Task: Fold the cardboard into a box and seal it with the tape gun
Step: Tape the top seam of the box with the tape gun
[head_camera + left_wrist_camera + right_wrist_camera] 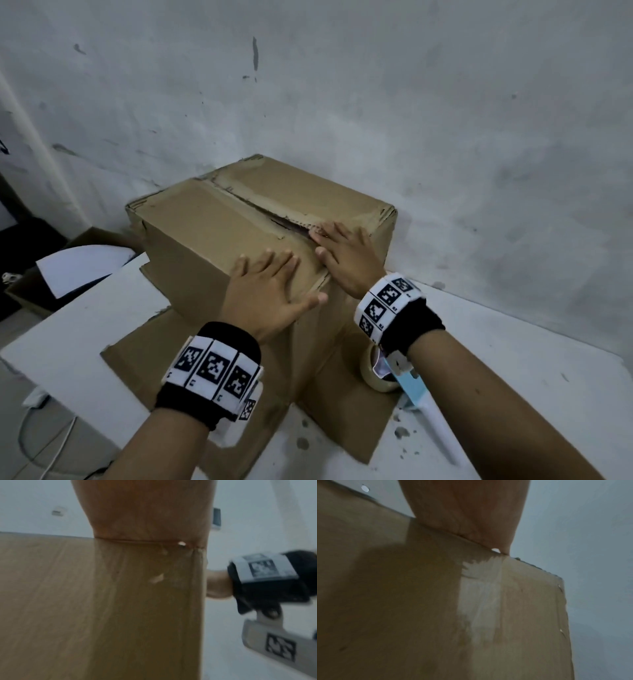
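A brown cardboard box (212, 233) stands on the white table (513, 349), its two top flaps folded down with a ragged seam (260, 209) between them. My left hand (270, 284) lies flat on the near flap at the box's front corner, fingers spread. My right hand (342, 253) presses flat on the far flap beside the seam. Both wrist views show only a palm (145, 513) over the box edge and the box wall (419, 615). The tape gun (407, 380), blue and white with a tape roll, lies under my right forearm.
The box's lower flaps (239, 359) spread out flat on the table toward me. A grey scuffed wall (376, 102) stands close behind the box. Left of the table lie a white sheet (78, 267), dark clutter and cables (44, 455).
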`<state>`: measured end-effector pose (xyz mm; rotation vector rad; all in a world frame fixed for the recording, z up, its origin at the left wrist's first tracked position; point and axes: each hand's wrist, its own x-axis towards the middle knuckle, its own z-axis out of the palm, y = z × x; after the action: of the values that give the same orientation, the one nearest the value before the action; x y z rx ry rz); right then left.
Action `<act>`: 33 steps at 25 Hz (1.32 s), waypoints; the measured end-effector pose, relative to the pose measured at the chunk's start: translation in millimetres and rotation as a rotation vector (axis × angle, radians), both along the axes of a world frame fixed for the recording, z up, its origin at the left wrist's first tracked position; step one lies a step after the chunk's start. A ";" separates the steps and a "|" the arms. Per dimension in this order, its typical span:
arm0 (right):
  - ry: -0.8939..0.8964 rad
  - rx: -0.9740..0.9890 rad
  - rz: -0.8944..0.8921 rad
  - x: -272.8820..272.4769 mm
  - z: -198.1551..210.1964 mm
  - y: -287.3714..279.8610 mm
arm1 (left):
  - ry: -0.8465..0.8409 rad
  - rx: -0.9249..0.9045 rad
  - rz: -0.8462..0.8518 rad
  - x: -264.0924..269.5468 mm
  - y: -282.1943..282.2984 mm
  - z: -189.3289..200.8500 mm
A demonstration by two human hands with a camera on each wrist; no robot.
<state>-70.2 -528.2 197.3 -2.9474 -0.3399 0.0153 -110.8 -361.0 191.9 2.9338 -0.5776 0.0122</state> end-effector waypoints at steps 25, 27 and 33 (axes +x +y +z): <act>0.150 0.085 -0.870 -171.4 -219.3 -102.6 | 0.505 0.211 -0.128 -113.8 -79.3 -201.1; 0.170 0.065 -0.870 -173.5 -227.4 -114.1 | 0.584 0.191 -0.095 -115.4 -82.7 -207.3; 0.171 0.574 -0.941 -192.8 -199.8 -123.5 | 0.743 -0.084 -0.045 -98.6 -89.3 -189.5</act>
<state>-262.9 -651.7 -2.5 -2.2384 0.9060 0.0383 -209.4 -450.3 2.3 2.5556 -0.4887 -0.9752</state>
